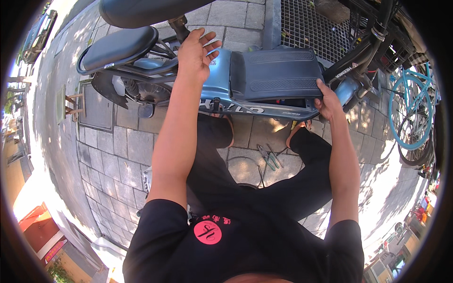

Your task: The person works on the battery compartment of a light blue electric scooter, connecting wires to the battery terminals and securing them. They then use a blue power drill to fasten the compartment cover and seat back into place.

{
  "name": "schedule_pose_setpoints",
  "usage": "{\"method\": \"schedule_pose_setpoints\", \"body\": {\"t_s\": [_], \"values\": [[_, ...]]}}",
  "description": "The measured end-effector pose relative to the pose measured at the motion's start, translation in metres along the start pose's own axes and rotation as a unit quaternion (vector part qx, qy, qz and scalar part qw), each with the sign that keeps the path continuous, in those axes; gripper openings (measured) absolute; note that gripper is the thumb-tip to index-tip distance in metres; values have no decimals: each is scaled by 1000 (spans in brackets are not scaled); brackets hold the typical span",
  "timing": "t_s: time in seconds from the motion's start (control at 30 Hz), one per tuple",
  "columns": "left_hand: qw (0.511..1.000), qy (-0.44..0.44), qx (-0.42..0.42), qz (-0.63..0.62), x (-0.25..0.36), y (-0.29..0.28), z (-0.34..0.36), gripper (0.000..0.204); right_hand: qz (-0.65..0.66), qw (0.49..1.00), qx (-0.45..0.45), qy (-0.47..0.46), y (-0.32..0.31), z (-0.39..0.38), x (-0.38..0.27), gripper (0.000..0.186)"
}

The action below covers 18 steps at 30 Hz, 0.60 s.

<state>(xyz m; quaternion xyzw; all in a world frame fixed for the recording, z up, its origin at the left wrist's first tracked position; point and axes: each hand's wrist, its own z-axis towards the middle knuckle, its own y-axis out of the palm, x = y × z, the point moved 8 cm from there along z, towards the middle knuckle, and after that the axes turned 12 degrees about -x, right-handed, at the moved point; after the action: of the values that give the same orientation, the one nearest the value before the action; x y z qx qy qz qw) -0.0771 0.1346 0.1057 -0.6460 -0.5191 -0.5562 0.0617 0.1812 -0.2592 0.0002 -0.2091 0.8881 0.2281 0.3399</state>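
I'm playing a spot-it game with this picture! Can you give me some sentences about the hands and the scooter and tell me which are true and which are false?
1. The right hand grips the edge of the dark footboard panel of the blue scooter. True.
2. The left hand holds the pliers. False: the pliers lie on the paving stones, and the left hand rests on the scooter body near the seat post.
3. A turquoise bicycle stands off to the right. True.
4. The scooter's seat is bright red. False: it is black.
5. The person wears long sleeves. False: the forearms are bare below a short black shirt.
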Motion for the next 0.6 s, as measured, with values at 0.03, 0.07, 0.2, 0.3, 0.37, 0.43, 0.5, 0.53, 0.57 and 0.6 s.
{"method": "schedule_pose_setpoints", "body": {"t_s": [0.03, 0.07, 0.2, 0.3, 0.37, 0.43, 0.5, 0.53, 0.57, 0.6], "values": [[1000, 0, 1, 2, 1, 2, -1, 51, 6, 1000, 5, -5, 3, -2, -1, 29], [1000, -1, 1, 4, 1, 4, -3, 51, -6, 1000, 7, -3, 3, -3, 1, 32], [1000, -1, -5, 21, -2, 1, -1, 47, -247, 965, 65, 68, 9, -22, -4, 54], [992, -2, -20, 128, -2, 18, -4, 43, -530, 831, 114, 127, 11, -38, -31, 83], [980, 0, -37, 194, -7, 18, 0, 39, -670, 722, 160, 69, 23, -39, -42, 92], [962, 0, -55, 268, -9, 24, -6, 39, -690, 700, 164, 77, 55, -54, -47, 84], [945, -7, -79, 319, -19, 35, -5, 42, -720, 668, 177, 59, 56, -57, -53, 77], [933, -8, -87, 350, -21, 41, -9, 43, -734, 656, 167, 52, 56, -53, -49, 77], [921, 0, -101, 375, -24, 46, -9, 46, -747, 644, 156, 45, 57, -50, -45, 77], [909, 8, -115, 400, -30, 49, -9, 49, -753, 637, 160, 33, 56, -49, -44, 74]]}}
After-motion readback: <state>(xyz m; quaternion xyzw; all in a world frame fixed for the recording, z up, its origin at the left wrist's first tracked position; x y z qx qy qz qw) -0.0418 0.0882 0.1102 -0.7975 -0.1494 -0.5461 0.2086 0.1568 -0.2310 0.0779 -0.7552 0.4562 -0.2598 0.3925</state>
